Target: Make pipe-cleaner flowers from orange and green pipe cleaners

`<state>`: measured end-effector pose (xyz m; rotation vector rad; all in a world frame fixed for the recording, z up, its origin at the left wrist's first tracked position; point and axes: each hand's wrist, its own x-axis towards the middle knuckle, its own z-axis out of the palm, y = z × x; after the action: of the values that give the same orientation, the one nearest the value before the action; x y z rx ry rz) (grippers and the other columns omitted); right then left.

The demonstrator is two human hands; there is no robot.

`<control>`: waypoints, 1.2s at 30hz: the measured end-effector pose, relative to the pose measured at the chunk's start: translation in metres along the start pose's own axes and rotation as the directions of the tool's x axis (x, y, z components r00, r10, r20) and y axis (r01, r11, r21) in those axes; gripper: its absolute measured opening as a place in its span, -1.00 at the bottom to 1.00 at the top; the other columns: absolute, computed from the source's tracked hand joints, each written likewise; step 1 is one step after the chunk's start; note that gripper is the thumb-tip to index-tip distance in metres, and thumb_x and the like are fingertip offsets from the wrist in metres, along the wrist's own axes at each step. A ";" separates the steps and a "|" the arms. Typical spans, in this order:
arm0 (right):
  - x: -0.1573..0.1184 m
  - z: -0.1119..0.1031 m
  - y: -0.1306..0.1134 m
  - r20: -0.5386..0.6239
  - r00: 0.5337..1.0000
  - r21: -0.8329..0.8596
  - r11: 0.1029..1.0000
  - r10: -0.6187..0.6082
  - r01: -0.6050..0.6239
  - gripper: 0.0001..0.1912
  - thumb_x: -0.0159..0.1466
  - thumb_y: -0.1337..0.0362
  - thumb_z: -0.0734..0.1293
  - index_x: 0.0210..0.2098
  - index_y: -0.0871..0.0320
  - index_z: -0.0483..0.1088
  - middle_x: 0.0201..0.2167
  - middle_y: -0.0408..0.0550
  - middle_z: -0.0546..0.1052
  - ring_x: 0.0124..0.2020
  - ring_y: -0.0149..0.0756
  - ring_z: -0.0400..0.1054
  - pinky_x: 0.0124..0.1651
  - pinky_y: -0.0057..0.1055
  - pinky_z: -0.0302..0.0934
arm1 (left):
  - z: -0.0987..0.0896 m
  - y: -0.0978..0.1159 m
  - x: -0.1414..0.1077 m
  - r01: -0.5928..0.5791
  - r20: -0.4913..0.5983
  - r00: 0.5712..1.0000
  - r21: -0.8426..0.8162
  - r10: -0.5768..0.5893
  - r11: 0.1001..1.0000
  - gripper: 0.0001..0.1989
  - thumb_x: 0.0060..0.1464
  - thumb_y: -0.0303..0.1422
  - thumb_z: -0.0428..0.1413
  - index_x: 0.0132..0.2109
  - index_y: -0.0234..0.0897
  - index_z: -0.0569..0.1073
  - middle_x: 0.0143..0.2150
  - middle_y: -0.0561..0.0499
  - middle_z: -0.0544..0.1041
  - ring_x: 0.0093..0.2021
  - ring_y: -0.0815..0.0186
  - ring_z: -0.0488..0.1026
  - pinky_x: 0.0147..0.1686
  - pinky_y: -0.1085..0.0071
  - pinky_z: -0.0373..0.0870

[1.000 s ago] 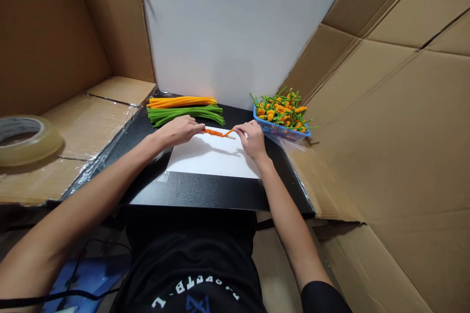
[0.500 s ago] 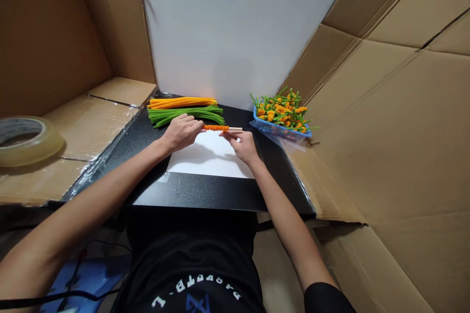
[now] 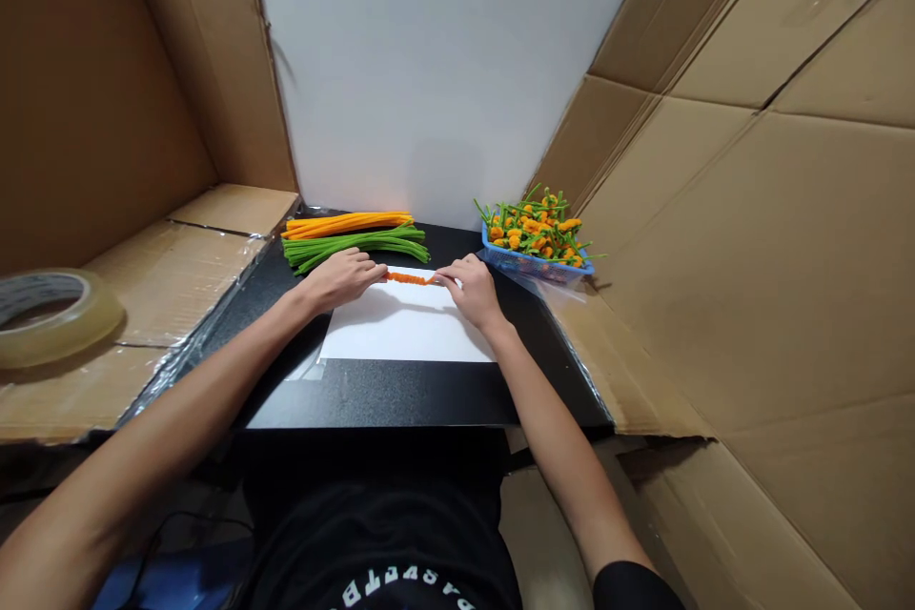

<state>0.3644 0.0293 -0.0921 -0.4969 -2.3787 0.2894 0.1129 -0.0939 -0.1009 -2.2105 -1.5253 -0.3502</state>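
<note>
The bare left hand (image 3: 344, 278) is pinching, nearly closed, one end of the coiled fuzzy orange stem (image 3: 409, 278). The bare right hand (image 3: 470, 289) is gripping its other end between thumb and fingers. The coil is stretching between both hands, over the white rectangular paper sheet (image 3: 407, 329).

On the left side there is a wide roll of clear tape (image 3: 104, 316), which lies flat on a cardboard sheet (image 3: 161, 286). Brown cardboard panels (image 3: 758, 238) stand at both sides, and between them is a pale wall (image 3: 436, 48). Below at left, one thin dark cable (image 3: 190, 516) is near a blue object (image 3: 190, 572), partly hidden.
</note>
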 end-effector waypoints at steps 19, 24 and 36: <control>-0.008 0.027 -0.013 -0.130 0.985 -0.306 0.941 0.111 -0.146 -0.72 0.38 0.23 0.30 -0.41 0.16 0.53 -0.49 0.04 0.54 -0.43 -0.23 0.36 -0.31 -0.33 0.05 | 0.016 0.045 0.013 0.379 0.093 0.917 0.092 -0.387 0.921 -0.75 0.33 -0.34 -0.09 -0.19 -0.25 0.46 -0.46 -0.10 0.58 -0.47 0.18 0.49 -0.40 0.30 0.18; -0.005 0.009 0.001 -0.155 0.983 -0.286 0.957 -0.099 0.052 -0.71 0.38 0.19 0.32 -0.43 0.15 0.54 -0.46 0.00 0.55 -0.32 -0.21 0.34 -0.20 -0.27 0.07 | 0.010 0.037 0.010 0.239 0.151 0.956 0.109 -0.254 0.965 -0.78 0.32 -0.38 -0.07 -0.18 -0.25 0.47 -0.48 -0.08 0.57 -0.46 0.18 0.51 -0.38 0.33 0.25; 0.002 0.001 0.016 0.215 0.911 0.564 0.717 0.352 -0.410 -0.53 -0.01 -0.13 0.53 -0.58 0.19 0.51 -0.59 -0.08 0.49 -0.52 -0.34 0.29 -0.39 -0.37 0.14 | -0.014 0.024 0.004 -0.148 -0.080 0.983 0.165 0.163 0.975 -0.73 0.38 -0.36 -0.08 -0.28 -0.26 0.42 -0.47 0.01 0.48 -0.45 0.28 0.37 -0.33 0.30 0.17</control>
<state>0.3668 0.0442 -0.0972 -0.6677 -2.0793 1.2400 0.1372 -0.1041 -0.0917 -2.1413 -1.2756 -0.2692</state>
